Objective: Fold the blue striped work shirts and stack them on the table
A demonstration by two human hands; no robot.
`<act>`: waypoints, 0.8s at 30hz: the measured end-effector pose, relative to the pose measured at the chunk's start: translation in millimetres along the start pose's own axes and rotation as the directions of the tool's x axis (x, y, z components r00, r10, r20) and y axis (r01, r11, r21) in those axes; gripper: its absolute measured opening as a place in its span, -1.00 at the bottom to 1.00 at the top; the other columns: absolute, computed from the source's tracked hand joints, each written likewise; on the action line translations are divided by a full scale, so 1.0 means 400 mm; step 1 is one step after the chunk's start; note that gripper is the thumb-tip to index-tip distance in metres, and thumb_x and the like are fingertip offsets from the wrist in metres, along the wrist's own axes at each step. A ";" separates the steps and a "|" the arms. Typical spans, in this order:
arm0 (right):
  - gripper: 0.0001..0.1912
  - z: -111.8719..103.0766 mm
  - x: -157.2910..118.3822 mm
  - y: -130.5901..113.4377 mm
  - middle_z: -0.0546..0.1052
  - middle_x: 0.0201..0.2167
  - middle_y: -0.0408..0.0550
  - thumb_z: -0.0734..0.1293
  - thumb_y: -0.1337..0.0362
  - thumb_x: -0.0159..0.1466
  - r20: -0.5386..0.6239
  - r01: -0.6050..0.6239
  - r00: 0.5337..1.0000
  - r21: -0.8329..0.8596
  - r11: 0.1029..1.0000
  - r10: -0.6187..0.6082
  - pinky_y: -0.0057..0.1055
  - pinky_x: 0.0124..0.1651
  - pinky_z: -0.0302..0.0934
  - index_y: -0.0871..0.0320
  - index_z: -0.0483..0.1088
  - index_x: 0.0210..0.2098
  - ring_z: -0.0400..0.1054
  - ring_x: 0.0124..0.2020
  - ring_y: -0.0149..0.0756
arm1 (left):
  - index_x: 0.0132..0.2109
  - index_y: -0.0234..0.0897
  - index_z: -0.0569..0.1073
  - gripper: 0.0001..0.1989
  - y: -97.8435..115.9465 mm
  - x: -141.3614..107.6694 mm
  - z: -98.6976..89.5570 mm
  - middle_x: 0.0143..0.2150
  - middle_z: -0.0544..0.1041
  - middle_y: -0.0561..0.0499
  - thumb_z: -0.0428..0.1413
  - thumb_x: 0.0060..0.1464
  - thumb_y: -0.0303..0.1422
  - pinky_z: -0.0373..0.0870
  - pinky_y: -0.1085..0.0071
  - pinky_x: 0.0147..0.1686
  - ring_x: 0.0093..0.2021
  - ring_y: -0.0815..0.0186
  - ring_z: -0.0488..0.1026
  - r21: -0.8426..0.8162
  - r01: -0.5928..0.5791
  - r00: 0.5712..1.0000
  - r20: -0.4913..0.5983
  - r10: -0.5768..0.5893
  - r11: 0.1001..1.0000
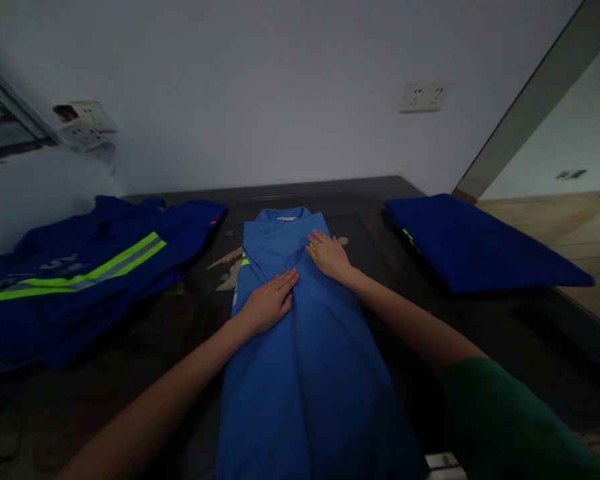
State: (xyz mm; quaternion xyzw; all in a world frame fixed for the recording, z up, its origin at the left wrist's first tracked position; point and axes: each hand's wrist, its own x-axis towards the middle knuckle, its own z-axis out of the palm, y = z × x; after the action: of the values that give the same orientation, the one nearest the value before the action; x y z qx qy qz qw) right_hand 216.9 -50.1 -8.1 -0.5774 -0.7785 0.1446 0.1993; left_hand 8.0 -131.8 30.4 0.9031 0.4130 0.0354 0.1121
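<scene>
Shirt check, head view: where's it at?

Light blue shirt (pixel 325 363) is laid out on a dark desk (pixel 367 250), collar (pixel 304 213) at the far end. Its long axis runs from that collar back toward the camera and off the bottom of frame.

So which hand's closer?

Honestly both are touching it, so it's right under each grip. The right hand (pixel 329 257) is further up the shirt, nearer the collar. The left hand (pixel 269 303) sits lower, on the shirt's left half, fingertips by the lengthwise crease.

Pinching any cloth?

Not that I can see. Left grip's flat, fingers close together; right one's palm down, fingers a bit spread. Can't see under the palms tho.

Anything around it?

Rumpled dark blue garment (pixel 100 303) left of the shirt, folded dark blue garment (pixel 480 247) to its right, neither touching it.
</scene>
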 end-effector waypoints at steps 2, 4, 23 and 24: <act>-0.51 0.017 -0.014 -0.014 0.19 0.28 0.20 0.10 0.14 0.39 0.053 0.005 0.999 -0.012 1.000 -0.005 0.09 0.29 -0.13 0.23 0.22 0.23 0.02 0.31 -0.01 | 0.28 -0.30 0.19 -0.49 -0.001 -0.001 0.000 0.33 0.19 -0.12 -0.12 0.19 -0.42 0.15 0.24 0.26 0.31 0.28 0.14 0.008 0.002 1.000 0.018 -0.002 1.000; -0.51 0.024 -0.027 -0.017 0.20 0.27 0.21 0.10 0.15 0.39 0.060 0.012 0.998 -0.036 0.999 -0.010 0.09 0.30 -0.15 0.26 0.21 0.23 0.01 0.31 -0.02 | 0.29 -0.31 0.18 -0.48 -0.002 -0.004 0.002 0.34 0.17 -0.12 -0.14 0.19 -0.42 0.12 0.24 0.27 0.32 0.29 0.12 0.013 -0.001 0.999 0.033 0.001 1.000; -0.79 -0.334 -0.661 -0.075 0.53 -0.36 -0.06 0.29 0.16 0.27 0.171 -0.083 0.985 0.630 0.772 -0.034 -0.38 -0.25 0.32 0.16 0.48 -0.31 0.41 -0.32 -0.32 | 0.28 -0.16 0.21 -0.56 0.311 -0.218 -0.081 0.33 0.20 -0.08 -0.06 0.27 -0.33 0.04 0.08 0.29 0.32 0.21 0.11 -0.081 -0.412 0.906 0.065 0.418 0.907; -0.74 -0.357 -0.713 -0.066 0.53 -0.42 -0.08 0.28 0.11 0.28 0.258 -0.179 0.966 0.640 0.747 0.009 -0.43 -0.34 0.31 0.17 0.48 -0.36 0.40 -0.40 -0.35 | 0.31 -0.14 0.16 -0.52 0.336 -0.243 -0.081 0.35 0.14 -0.09 -0.04 0.27 -0.30 0.03 0.09 0.29 0.34 0.20 0.06 -0.092 -0.430 0.893 0.102 0.438 0.898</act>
State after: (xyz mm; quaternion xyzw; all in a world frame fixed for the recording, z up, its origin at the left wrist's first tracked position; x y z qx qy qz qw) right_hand 335.2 -331.2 88.7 -0.4871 -0.6655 0.4874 0.2870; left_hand 38.2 -284.7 95.9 0.9687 0.1919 0.0188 0.1564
